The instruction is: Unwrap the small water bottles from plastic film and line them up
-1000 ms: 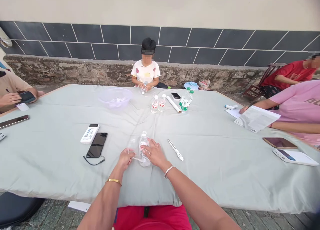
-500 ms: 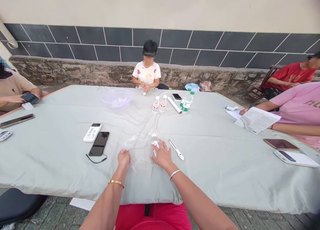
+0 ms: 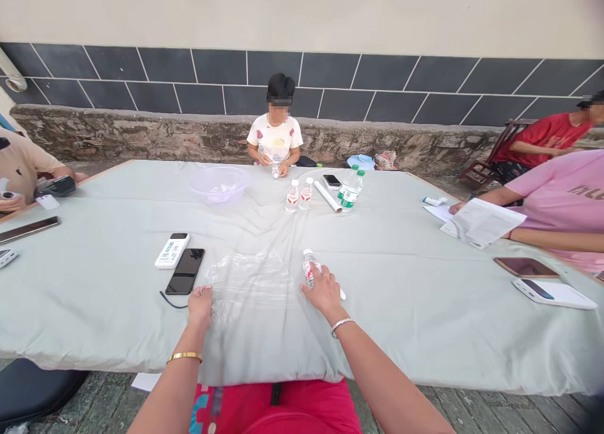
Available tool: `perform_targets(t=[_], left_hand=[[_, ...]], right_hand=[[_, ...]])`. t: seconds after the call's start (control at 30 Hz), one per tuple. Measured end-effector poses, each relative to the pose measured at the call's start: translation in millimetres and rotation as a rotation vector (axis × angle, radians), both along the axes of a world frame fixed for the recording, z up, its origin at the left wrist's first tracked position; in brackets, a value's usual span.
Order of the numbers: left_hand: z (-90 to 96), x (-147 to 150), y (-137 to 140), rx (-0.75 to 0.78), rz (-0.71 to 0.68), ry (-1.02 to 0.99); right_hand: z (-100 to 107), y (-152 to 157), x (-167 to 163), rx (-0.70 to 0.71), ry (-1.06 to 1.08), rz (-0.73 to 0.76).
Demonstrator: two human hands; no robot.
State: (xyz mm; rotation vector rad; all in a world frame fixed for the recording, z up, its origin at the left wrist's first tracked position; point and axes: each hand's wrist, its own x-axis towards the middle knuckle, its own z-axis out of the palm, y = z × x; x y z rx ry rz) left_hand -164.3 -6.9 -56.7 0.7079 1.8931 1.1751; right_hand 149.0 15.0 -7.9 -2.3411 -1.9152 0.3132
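Observation:
My left hand (image 3: 201, 305) pinches the left edge of a sheet of clear plastic film (image 3: 250, 280) that lies on the cloth. My right hand (image 3: 324, 290) has its fingers around a small clear water bottle (image 3: 309, 268) with a white cap and red-and-white label, just right of the film. The bottle's lower part is hidden behind the fingers. Of a white pen-like tool (image 3: 343, 295), only one end shows beside my right hand. Left of the film lie a black phone (image 3: 185, 272) and a white power bank (image 3: 172, 251).
Two small bottles (image 3: 299, 195), a white roll (image 3: 327, 194), green-capped bottles (image 3: 350, 192) and a translucent basin (image 3: 220, 198) stand or lie farther back. A person (image 3: 276, 138) sits opposite, with others at both sides. Papers (image 3: 484, 223), a phone and a power bank are at the right.
My left hand has moved left, pulling the film wider and flatter. My right hand has shifted right with the bottle, now covering most of the pen-like tool.

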Motion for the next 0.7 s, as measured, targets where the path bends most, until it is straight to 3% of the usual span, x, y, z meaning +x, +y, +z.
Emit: perform_targets(t=[0.23, 0.37, 0.5, 0.7], left_hand=[[7.3, -1, -9, -0.013, -0.003, -0.111], [12.0, 2, -16, 0.068, -0.051, -0.092], [12.0, 0, -21, 0.139, -0.209, -0.041], [14.0, -4, -16, 0.005, -0.395, 0.01]], right_hand=[[13, 18, 10, -0.152, 0.118, -0.092], [11, 28, 20, -0.176, 0.321, -0.15], [-1, 30, 24, -0.046, 0.623, -0.156], [-17, 33, 8, 0.318, 1.007, -0.108]])
